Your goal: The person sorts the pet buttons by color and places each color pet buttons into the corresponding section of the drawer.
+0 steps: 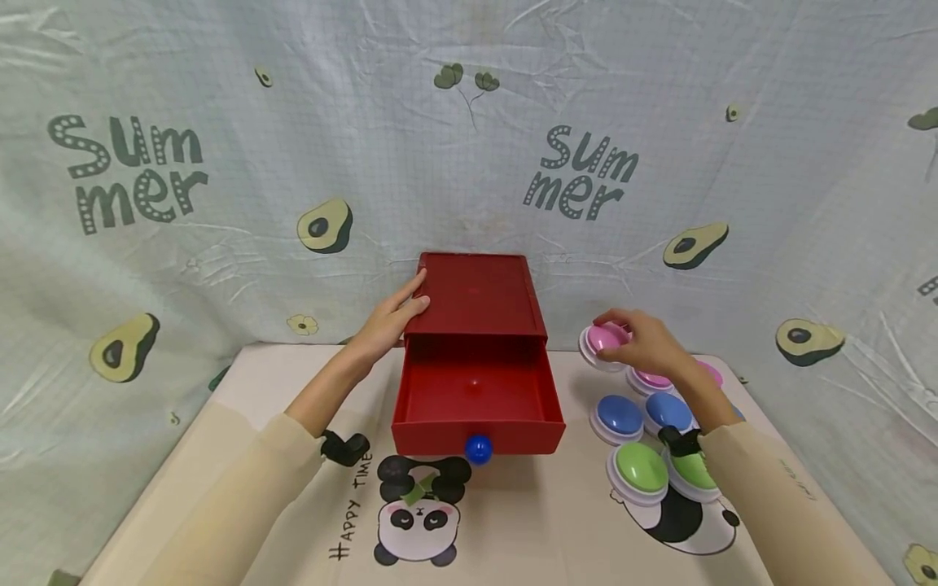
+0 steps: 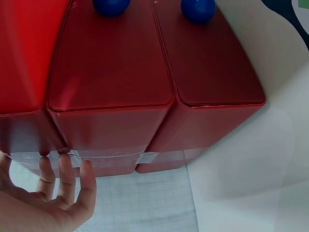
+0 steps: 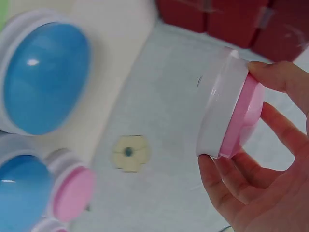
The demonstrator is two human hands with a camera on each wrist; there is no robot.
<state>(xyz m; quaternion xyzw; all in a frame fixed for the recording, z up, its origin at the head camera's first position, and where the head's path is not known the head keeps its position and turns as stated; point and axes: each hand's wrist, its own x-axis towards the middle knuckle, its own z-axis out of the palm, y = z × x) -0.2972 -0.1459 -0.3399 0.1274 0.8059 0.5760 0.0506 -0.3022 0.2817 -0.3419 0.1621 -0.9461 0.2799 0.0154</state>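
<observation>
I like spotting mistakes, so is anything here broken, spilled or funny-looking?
Nothing looks spilled or broken. One slightly odd thing: clear tape runs across the side of the red drawer box, by the left hand; perhaps it holds the sections together. The top drawer is pulled out, but that looks deliberate.

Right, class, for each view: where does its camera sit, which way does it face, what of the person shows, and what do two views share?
Head: worn on the head, facing forward and down at the red drawer unit; both sleeves, left hand and right hand show.
Left wrist: worn there, facing the unit's side and its blue knobs; the left hand shows.
Right wrist: worn there, facing the pink-topped disc; the right hand shows.
Shared: head and right wrist both show that disc in the right hand's grip.
</observation>
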